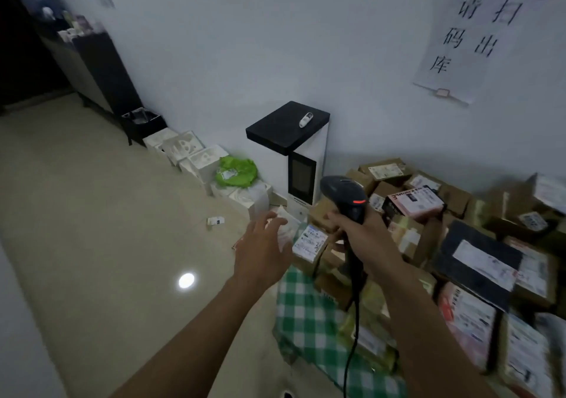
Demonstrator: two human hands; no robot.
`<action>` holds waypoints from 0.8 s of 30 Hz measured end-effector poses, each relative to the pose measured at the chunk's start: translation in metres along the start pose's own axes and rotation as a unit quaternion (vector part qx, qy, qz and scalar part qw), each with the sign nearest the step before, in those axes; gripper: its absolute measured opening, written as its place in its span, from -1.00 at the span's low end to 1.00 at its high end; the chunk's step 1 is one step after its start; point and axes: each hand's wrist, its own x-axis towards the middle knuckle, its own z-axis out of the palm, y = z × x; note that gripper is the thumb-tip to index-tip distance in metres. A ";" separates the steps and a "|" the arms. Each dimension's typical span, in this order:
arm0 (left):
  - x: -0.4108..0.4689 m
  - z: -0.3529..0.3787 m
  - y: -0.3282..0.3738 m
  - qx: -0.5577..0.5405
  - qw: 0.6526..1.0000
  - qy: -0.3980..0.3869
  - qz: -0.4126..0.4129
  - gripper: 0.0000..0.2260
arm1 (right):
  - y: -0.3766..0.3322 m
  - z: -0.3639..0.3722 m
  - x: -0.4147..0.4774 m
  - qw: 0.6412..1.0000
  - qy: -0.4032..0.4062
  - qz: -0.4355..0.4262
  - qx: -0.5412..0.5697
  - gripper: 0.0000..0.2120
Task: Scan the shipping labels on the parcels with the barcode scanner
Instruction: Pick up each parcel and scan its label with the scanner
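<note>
At the lower centre of the frame, a person's right hand grips the handle of a black barcode scanner, fingers curled round it. The scanner's head rises above the fist with a red light showing on its back. Its black cable hangs toward the bottom edge. Just to the left, the left hand is spread wide with straight fingers and holds nothing. Its fingertips overlap a blurred white packet, and whether they touch it cannot be told.

The parcels fill the lower right of the frame, a heap of brown cardboard boxes against the wall, many with white shipping labels facing up. Nearest the hands lies a small box with a printed label. Further right sit a pink-and-black carton and a black parcel bearing a large white label. A green-and-white checked cloth lies below the hands, at the heap's near edge.

At centre stands a white cabinet with a black top. A green bag rests on white boxes lined along the wall at centre left. A paper sign with handwritten characters hangs at upper right.
</note>
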 end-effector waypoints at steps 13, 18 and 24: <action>0.241 0.048 -0.004 -0.091 0.978 -0.135 0.133 -0.56 | -0.062 0.015 0.160 0.986 0.163 0.031 0.032 -0.72; 0.339 0.088 0.005 -0.068 0.949 -0.241 0.189 -0.60 | -0.081 0.009 0.225 0.973 0.226 0.036 0.006 -0.78; 0.420 0.138 0.047 -0.048 0.923 -0.275 0.266 -0.59 | -0.080 -0.032 0.287 0.953 0.297 0.064 0.022 -0.73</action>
